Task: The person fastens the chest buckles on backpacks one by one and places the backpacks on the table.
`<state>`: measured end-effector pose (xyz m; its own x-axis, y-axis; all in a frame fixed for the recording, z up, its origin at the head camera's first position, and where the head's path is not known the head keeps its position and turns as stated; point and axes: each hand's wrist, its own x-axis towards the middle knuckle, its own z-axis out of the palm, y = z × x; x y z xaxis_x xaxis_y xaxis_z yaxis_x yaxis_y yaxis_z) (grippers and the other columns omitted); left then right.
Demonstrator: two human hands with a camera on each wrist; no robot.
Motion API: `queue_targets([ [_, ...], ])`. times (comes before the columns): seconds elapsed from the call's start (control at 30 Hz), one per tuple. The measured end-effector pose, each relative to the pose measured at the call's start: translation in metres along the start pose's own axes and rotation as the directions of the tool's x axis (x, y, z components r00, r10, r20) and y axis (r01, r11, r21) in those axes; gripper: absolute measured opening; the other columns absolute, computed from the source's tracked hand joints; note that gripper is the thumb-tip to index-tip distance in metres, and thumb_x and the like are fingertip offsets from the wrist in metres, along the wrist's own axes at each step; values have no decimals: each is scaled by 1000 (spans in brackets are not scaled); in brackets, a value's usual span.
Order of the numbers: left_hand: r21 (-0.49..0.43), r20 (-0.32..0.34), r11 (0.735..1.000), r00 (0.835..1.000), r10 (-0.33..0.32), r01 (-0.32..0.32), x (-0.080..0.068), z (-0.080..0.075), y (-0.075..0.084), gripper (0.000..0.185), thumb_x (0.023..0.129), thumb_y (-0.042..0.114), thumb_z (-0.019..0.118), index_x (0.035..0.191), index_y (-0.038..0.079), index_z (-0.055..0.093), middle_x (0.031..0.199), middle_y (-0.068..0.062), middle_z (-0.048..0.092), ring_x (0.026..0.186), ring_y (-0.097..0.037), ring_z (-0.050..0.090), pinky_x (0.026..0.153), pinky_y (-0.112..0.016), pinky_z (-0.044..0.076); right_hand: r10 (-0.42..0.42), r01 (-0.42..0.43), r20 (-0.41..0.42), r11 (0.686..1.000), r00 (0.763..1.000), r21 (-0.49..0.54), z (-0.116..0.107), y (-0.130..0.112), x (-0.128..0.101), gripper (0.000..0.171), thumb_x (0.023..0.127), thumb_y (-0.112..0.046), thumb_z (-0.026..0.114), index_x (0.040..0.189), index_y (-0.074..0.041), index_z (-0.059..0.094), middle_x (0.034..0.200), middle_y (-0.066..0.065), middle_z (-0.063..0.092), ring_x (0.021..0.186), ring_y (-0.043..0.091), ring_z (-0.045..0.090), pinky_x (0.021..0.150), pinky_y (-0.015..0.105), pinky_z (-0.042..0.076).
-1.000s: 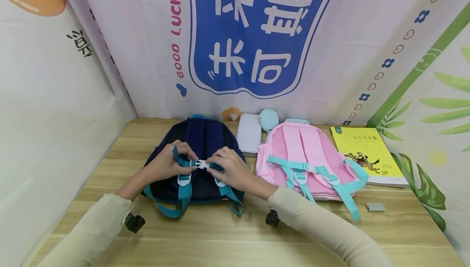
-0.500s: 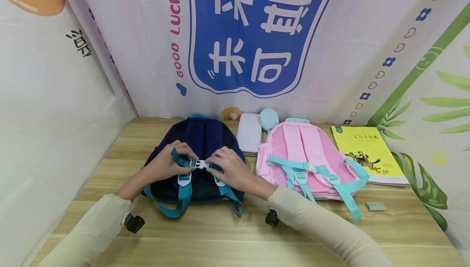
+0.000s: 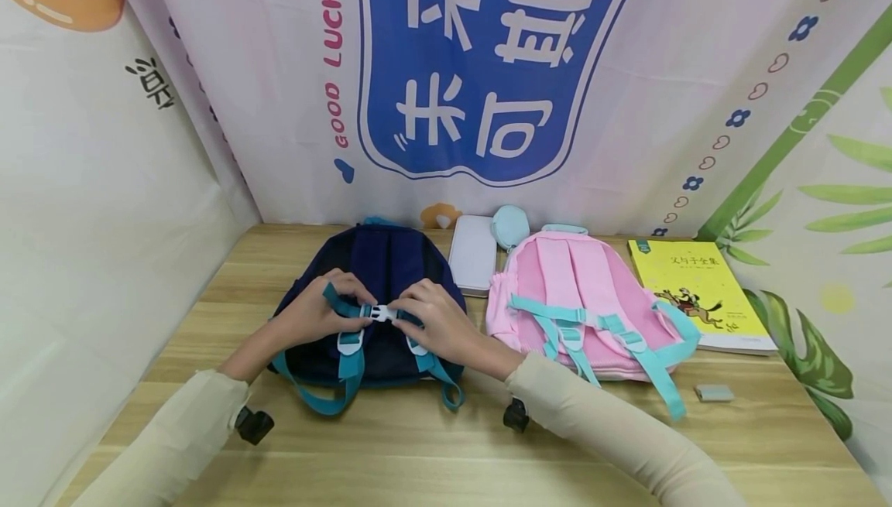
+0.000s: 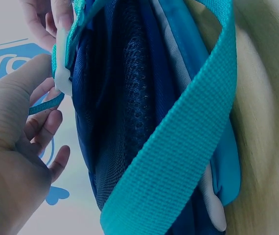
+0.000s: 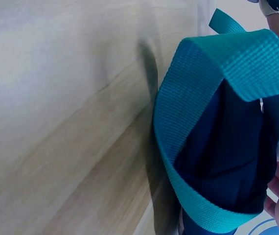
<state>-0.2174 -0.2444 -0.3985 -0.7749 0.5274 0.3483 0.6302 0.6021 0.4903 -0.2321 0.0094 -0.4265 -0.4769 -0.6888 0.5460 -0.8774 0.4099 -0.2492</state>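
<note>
A dark navy backpack (image 3: 386, 259) lies on the table with its shoulder straps up. Across its middle runs a teal chest strap with a white side-release buckle (image 3: 381, 313). My left hand (image 3: 324, 307) pinches the buckle's left end between thumb and finger, the teal strap end standing up beside it. From the other side, my right hand (image 3: 440, 320) pinches the right end. Whether the two halves are fully clicked together, I cannot tell. A broad teal strap loop (image 4: 178, 127) crosses the left wrist view; another teal loop (image 5: 178, 112) hides most of the right hand there.
Right of the navy backpack lies a pink backpack (image 3: 557, 267) with turquoise straps. Behind them are a white box-like case (image 3: 474, 251) and a light blue round pouch (image 3: 511, 227). A yellow book (image 3: 697, 282) and a small grey block (image 3: 714, 392) lie at the right.
Both hands stay at the buckle in almost the same position. Hardly any movement shows, and the backpacks and other things have not moved.
</note>
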Motion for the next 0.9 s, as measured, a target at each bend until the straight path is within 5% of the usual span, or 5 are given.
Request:
queue_targets([
  [0.9,-6,-2,1000,1000,-4,4,-1,0,1,18,83,10,84,100,13,79,97,1,74,87,-16,54,75,-29,46,16,-17,10,999,1000,46,0,-2,3,23,94,-16,74,116,-8,76,109,5,71,104,19,59,90,31,52],
])
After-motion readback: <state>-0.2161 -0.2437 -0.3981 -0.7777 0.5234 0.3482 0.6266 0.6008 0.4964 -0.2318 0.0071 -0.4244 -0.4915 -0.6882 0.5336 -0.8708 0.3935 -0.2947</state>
